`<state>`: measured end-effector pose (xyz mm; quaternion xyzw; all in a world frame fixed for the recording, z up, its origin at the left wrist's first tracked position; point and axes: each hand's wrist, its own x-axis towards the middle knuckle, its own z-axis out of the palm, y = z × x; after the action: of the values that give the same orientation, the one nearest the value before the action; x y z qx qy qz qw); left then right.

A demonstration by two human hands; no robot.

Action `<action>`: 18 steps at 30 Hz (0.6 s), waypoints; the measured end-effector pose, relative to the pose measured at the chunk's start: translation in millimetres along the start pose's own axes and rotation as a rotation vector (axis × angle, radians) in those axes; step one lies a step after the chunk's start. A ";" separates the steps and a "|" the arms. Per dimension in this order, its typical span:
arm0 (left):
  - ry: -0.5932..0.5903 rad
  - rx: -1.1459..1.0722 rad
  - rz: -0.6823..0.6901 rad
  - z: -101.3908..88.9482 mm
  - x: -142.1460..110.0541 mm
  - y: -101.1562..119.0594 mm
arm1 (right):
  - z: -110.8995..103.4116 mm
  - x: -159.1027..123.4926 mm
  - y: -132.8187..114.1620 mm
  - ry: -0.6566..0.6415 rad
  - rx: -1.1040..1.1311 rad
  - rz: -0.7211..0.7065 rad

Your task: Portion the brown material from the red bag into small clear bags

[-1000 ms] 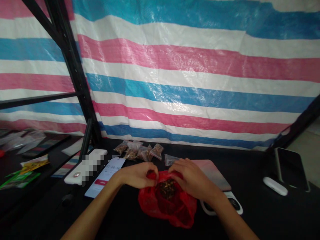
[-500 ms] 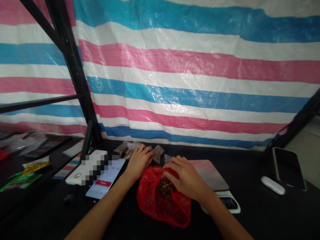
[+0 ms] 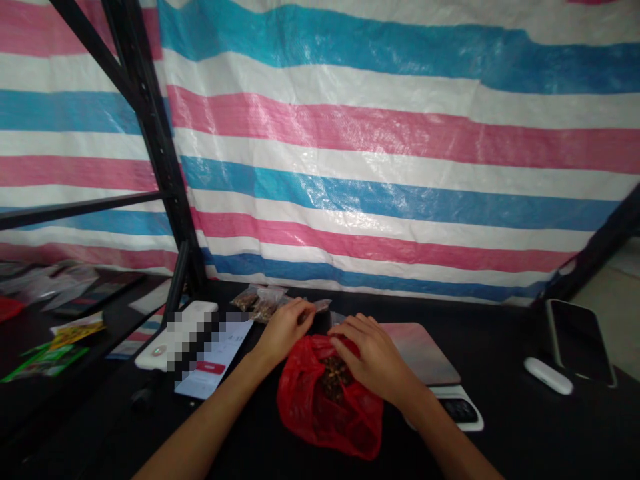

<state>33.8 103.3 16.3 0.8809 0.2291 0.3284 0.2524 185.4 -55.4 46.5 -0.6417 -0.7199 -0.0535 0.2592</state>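
Note:
A red plastic bag [image 3: 327, 407] lies open on the black table [image 3: 515, 433], with dark brown dried bits showing in its mouth. My right hand [image 3: 373, 357] rests on the bag's upper right rim, fingers curled on the plastic. My left hand [image 3: 285, 327] is behind the bag, fingers pinched on a small clear packet [image 3: 320, 305] lifted off the table. A few small clear packets [image 3: 257, 301] filled with brown bits lie just to its left.
A small scale [image 3: 440, 380] with a pink platform sits right of the bag. A white device [image 3: 175, 327] and a phone [image 3: 215, 357] lie at the left. A dark phone [image 3: 580, 340] and white case [image 3: 549, 375] are at the right. Black rack posts [image 3: 160, 167] stand at the left.
My left hand left the bag's rim, reached back to the small packets and has taken one up. My right hand stayed on the bag.

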 end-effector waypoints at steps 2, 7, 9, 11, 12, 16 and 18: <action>-0.016 -0.257 -0.078 7.9 -0.9 5.4 | 2.4 0.1 1.7 0.030 -0.026 0.020; -0.137 -0.655 -0.180 20.1 -4.5 19.2 | 7.1 1.1 7.7 0.061 -0.069 0.078; -0.178 -0.724 -0.189 20.5 -5.7 23.1 | 8.3 1.7 9.6 0.059 -0.081 0.100; -0.203 -0.754 -0.194 19.8 -6.4 25.3 | 9.3 2.4 10.5 0.053 -0.088 0.114; -0.212 -0.756 -0.193 19.4 -6.5 25.9 | 9.8 2.7 10.6 0.049 -0.089 0.117; -0.227 -0.733 -0.180 18.6 -6.4 26.3 | 11.2 2.8 9.3 0.042 -0.096 0.107; -0.217 -0.721 -0.185 18.5 -6.2 25.6 | 11.8 2.4 8.3 0.042 -0.105 0.094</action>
<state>48.5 74.7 16.5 0.7409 0.1494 0.2684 0.5973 189.6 -47.0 35.3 -0.6861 -0.6797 -0.0921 0.2425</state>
